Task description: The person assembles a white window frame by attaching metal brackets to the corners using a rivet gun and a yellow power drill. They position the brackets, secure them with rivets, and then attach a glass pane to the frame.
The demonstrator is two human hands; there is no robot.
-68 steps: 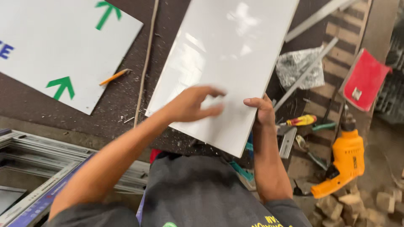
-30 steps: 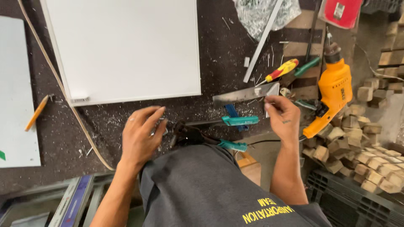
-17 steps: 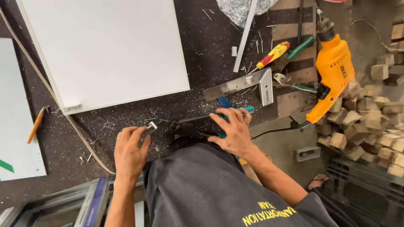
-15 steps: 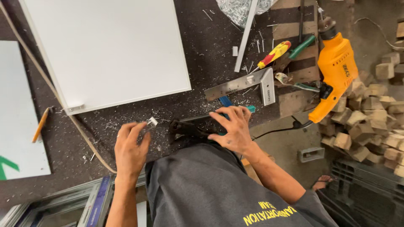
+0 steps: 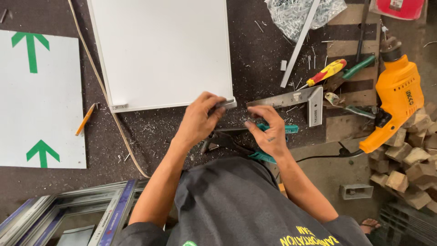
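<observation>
Seemingly light and stiff but sharp-edged, the small metal corner bracket (image 5: 226, 104) at the white panel's (image 5: 164, 50) near right corner is pinched by the left hand (image 5: 199, 119), best gripped on its flat faces, while the right hand (image 5: 268, 132) rests loosely curled just right of it, holding nothing

Hands hide rivet tool (image 5: 236, 139); white panel (image 5: 164, 50) cropped.
</observation>
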